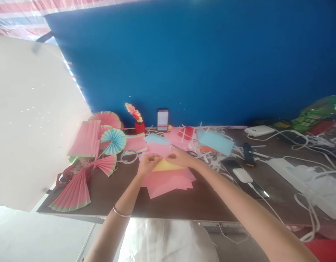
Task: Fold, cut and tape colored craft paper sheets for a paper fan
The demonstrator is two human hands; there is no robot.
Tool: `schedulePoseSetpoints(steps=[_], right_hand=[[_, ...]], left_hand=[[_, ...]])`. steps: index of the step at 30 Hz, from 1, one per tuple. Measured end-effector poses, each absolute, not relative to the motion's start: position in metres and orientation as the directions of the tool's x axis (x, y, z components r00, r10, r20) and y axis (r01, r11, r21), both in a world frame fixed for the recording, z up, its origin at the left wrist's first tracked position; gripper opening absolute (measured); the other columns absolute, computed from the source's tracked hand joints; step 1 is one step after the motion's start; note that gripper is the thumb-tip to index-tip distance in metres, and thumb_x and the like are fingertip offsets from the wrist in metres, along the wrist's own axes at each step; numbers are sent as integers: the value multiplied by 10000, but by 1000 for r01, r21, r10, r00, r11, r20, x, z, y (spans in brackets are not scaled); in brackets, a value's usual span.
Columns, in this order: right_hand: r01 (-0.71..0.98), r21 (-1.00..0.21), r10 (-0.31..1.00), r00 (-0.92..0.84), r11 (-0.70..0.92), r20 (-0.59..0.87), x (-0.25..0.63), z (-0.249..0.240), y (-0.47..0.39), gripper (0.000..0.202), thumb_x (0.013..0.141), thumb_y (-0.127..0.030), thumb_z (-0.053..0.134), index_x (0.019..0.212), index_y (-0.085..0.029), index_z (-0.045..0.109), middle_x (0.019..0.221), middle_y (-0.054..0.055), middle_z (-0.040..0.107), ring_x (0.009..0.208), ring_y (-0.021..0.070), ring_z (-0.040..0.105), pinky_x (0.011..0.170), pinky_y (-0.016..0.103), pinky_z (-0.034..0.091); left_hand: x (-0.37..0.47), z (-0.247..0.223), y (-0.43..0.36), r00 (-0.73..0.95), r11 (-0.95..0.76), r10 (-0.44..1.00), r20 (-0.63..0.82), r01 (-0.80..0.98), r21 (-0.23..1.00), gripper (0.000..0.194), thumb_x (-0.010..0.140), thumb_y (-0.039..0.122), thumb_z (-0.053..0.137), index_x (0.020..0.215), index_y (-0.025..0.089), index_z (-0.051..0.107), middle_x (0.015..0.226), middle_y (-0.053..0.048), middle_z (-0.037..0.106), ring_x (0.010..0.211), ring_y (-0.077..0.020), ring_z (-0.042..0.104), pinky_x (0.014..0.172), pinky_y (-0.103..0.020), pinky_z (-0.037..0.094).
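A yellow sheet of paper (168, 166) lies over a loose stack of pink paper sheets (168, 183) on the table in front of me. My left hand (149, 163) pinches the yellow paper near its far left edge, fingers closed. Close beside it, my right hand (180, 158) has its fingers closed on the far edge of the same sheet. A thin dark stick-like thing (175, 147) shows by the right hand; I cannot tell whether it is held. The fingertips' exact hold is too small to make out.
Pleated paper fans (72, 191) and a blue rosette (113, 141) lie left. A phone (163, 120) leans against the blue panel (184, 65) beside a red pot (140, 127). Paper strips, light-blue sheets (217, 141), a white charger (242, 175) and a power strip (288, 176) lie right.
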State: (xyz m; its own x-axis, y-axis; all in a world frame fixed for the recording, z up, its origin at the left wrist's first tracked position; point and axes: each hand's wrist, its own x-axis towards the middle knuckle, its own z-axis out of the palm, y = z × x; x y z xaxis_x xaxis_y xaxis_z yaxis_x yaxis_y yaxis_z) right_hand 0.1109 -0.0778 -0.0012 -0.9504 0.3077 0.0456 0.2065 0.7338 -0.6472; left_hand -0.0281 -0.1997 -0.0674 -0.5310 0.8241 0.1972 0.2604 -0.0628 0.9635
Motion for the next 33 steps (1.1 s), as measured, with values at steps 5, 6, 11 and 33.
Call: schedulePoseSetpoints(steps=[5, 6, 11, 33], right_hand=[[210, -626, 298, -954, 751, 37, 115, -1, -78, 213, 752, -284, 440, 606, -175, 551, 609, -16, 526, 584, 116, 431, 541, 255, 317], [217, -620, 303, -952, 754, 35, 117, 0, -79, 208, 750, -281, 441, 594, -177, 530, 603, -20, 513, 578, 113, 424, 536, 253, 308], [239, -617, 315, -949, 750, 16, 126, 7, -79, 213, 751, -283, 443, 563, -186, 473, 579, -26, 473, 559, 113, 410, 531, 256, 302], [318, -873, 595, -803, 369, -41, 156, -2, -84, 392, 832, -512, 450, 836, -166, 636, 829, 81, 667, 753, 203, 615, 700, 345, 465]], left_hand=[[-29, -68, -200, -553, -75, 816, 166, 185, 980, 267, 669, 429, 680, 751, 177, 718, 791, -63, 711, 712, -183, 635, 610, -265, 458], [-29, -68, -200, -554, -78, 816, 163, 175, 982, 264, 668, 423, 683, 752, 175, 719, 795, -65, 711, 723, -186, 637, 620, -269, 462], [-30, -65, -200, -571, -90, 806, 156, 142, 986, 255, 667, 410, 688, 747, 171, 722, 799, -63, 712, 738, -186, 640, 636, -273, 472], [-26, -72, -210, -556, -114, 559, 615, 683, 722, 257, 828, 387, 522, 864, 216, 711, 881, -74, 715, 860, -208, 651, 844, -354, 476]])
